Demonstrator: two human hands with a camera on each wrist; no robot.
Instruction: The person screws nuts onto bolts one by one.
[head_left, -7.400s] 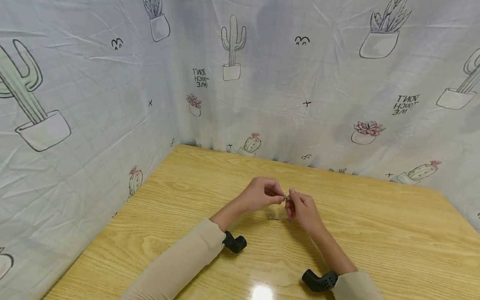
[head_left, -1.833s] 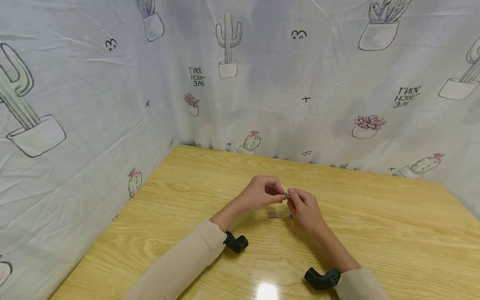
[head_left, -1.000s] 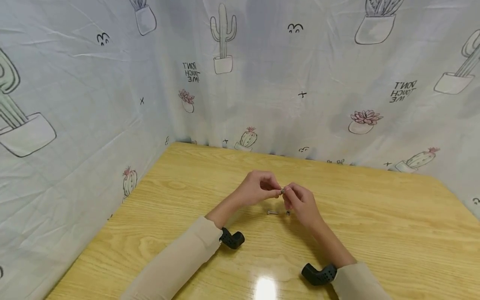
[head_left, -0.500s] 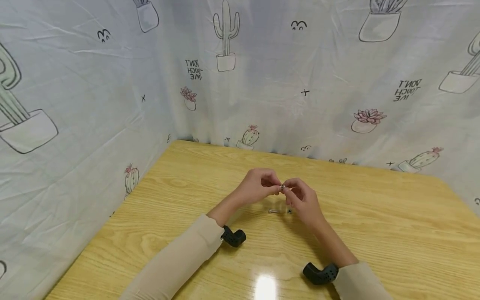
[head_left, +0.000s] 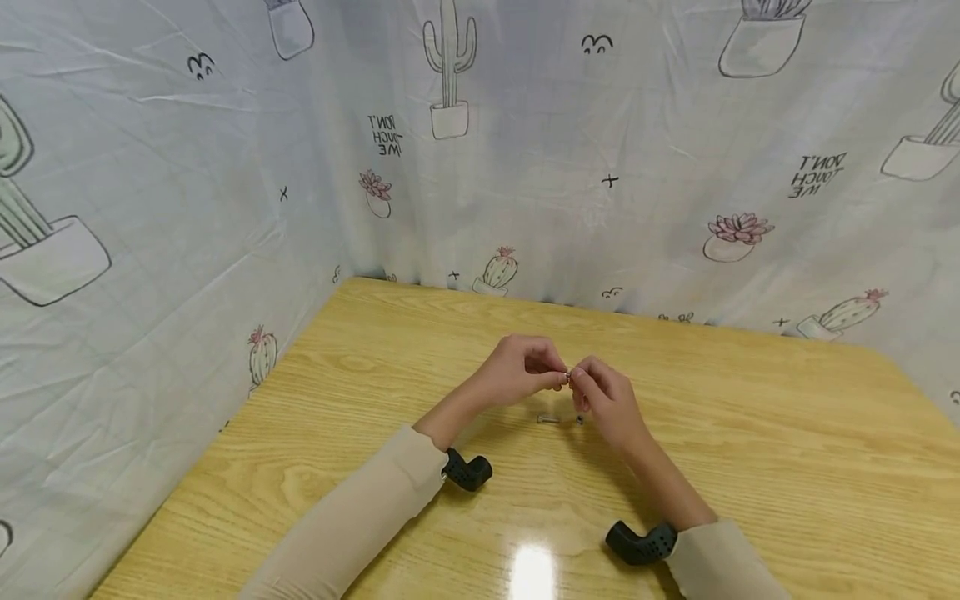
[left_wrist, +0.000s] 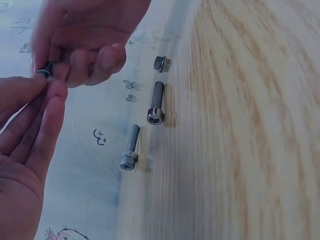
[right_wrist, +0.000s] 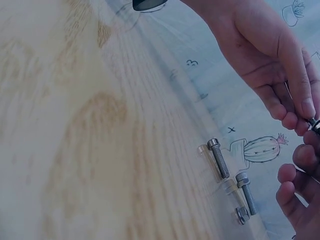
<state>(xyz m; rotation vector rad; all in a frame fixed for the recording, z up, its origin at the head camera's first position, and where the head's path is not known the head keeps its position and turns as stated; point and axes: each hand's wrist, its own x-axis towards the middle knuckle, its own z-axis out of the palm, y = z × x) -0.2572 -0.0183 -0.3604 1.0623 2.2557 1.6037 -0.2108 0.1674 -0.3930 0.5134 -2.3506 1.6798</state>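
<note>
My left hand [head_left: 517, 372] and right hand [head_left: 609, 404] meet fingertip to fingertip above the wooden table. Between them, both hands pinch a small dark metal fastener [left_wrist: 45, 71] with a ring around it; the fingers cover most of it, so its exact kind cannot be told. On the table below lie a plain socket-head bolt [right_wrist: 218, 158], a second socket-head bolt [right_wrist: 246, 193] with a collar under its head, and a flanged nut [left_wrist: 159, 63]. In the head view, the nut [head_left: 580, 419] sits just below the right fingers, right of the bolts.
The wooden table [head_left: 420, 367] reaches back to a white curtain [head_left: 540, 183] printed with cacti. Another curtained side [head_left: 187, 208] borders it at left. Black wrist-worn cameras stick out from the left wrist [head_left: 468, 472] and right wrist [head_left: 641, 544].
The nut was not visible on the table 7.4 seconds ago; it has lain below the right hand since 1.8 seconds ago. The right fingers shift around the fastener while the left hand keeps its pinch.
</note>
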